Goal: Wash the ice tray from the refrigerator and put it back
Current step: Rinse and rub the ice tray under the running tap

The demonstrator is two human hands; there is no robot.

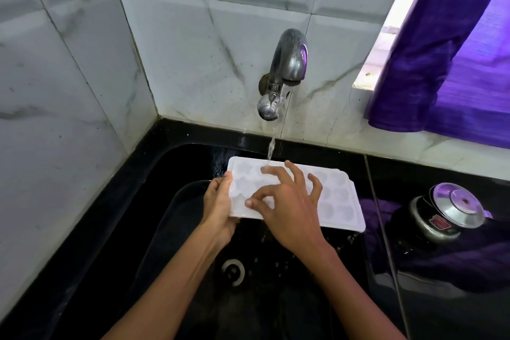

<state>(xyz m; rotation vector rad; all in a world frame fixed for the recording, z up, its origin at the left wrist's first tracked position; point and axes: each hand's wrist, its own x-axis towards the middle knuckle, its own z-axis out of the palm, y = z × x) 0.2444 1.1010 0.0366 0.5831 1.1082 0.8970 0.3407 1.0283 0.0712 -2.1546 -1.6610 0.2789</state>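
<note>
Head view: left hand (pixel 218 207) gripping ice tray (pixel 339 199); right hand (pixel 289 207) splayed atop

Single head view, close above the sink (pixel 176 229), facing down toward the tiled wall (pixel 193 50).

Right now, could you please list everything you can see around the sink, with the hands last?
ice tray: one, white, held over the sink under the running water
tap: one, metal, on the back wall, water running
sink: one, black, below the tap
drain: one, pale ring, in the sink floor
wall tiles: several, white marbled, behind and left of the sink
curtain: one, purple, upper right at the window
pot lid: one, metal, on the black counter at right
left hand: one, gripping the tray's left end
right hand: one, fingers spread on the tray's top
</note>
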